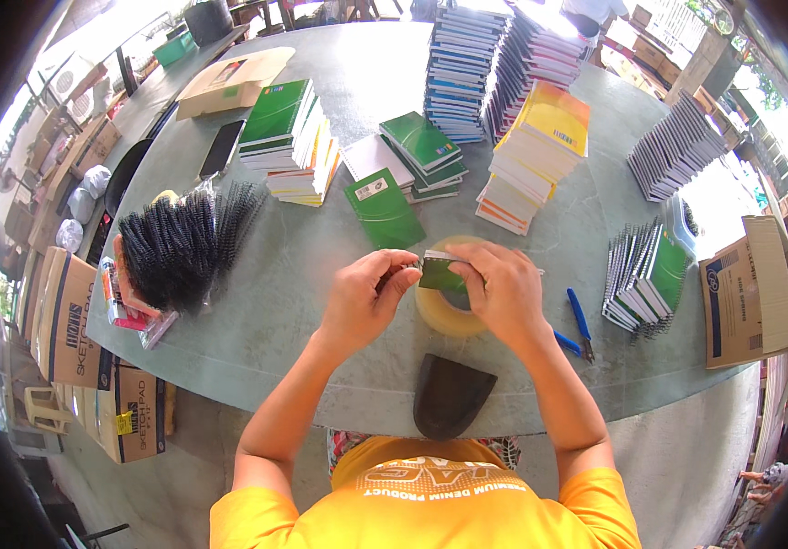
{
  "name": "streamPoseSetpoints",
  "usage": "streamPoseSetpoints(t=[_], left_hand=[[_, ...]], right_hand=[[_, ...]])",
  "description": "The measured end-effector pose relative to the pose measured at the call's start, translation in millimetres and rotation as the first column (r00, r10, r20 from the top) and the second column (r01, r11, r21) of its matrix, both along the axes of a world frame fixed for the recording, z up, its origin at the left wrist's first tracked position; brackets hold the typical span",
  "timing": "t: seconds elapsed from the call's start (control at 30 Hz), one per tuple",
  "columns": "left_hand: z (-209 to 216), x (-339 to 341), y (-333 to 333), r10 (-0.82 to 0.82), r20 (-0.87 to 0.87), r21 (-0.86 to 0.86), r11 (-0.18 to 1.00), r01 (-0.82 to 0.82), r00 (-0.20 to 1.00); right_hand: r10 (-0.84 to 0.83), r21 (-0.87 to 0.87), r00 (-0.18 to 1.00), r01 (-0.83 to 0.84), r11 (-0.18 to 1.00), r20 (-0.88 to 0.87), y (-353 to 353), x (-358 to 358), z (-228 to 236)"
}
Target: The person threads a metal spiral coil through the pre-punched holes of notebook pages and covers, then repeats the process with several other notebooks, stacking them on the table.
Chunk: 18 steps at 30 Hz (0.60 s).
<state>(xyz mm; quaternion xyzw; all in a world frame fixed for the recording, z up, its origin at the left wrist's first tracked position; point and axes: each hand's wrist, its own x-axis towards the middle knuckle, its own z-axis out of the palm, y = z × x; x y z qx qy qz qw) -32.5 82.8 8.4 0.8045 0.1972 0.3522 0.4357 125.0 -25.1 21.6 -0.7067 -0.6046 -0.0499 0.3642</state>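
Observation:
A small green-covered notebook [438, 273] is raised over the table, seen nearly edge-on. My right hand [503, 288] grips its right side, thumb on the cover and fingers behind. At the notebook's left edge, my left hand [371, 295] is closed in a pinch; a small dark bit shows at its fingertips, too small to name. Beneath the notebook lies a large ring-shaped roll of yellowish tape [449, 324], partly covered by the hands. A dark wedge-shaped block [453, 398] lies nearer me. Blue-handled pliers [579, 320] rest right of my right hand.
Black spiral coils [170, 247] are heaped at left. Beyond my hands are green notebooks [385, 209], a mixed stack [289, 146], yellow notebooks [536, 151] and tall stacks [467, 73]. Coil-bound notebooks [645, 274] and a cardboard box [750, 293] stand at right; a phone [222, 148] lies far left.

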Motion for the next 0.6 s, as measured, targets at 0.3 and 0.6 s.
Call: streamPoseSetpoints(t=[0.3,0.6], left_hand=[[-1,4,-1,-0.001,-0.215,-0.192,0.980,-0.041,0.977],[15,9,5,-0.007,-0.163,-0.026,1.000,0.003,0.987]], right_hand=[[0.032,-0.039,0.999,-0.031,0.999,0.035,0,-1,0],[0.079,-0.016,0.992,-0.078,0.997,0.097,1,-6,1]])
